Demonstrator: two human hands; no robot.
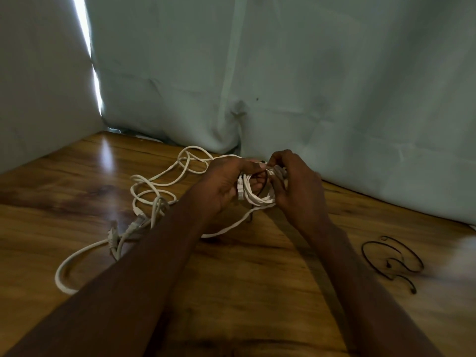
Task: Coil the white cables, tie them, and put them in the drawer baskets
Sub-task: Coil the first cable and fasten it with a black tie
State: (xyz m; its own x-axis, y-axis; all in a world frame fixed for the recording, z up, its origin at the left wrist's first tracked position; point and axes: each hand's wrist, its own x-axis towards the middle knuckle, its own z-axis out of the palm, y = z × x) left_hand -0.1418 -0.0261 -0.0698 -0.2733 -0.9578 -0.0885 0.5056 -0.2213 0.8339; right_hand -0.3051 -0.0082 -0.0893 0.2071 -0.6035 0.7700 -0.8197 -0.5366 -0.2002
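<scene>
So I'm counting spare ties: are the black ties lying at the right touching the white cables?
Apart. The head view shows the black ties lying alone on the wooden table, bare wood between them and the white cables.

Body in view: two forearms and two hands, entering from the bottom edge of the head view. Left hand [221,186] bare, no glove; no ring seen on the fingers that show. Right hand [296,186] likewise bare. Both forearms uncovered up to the frame edge; no sleeve or cuff visible. No watch, band or bracelet at either wrist. Fingernails too blurred to describe. Low light; fine surface detail not resolvable.
</scene>
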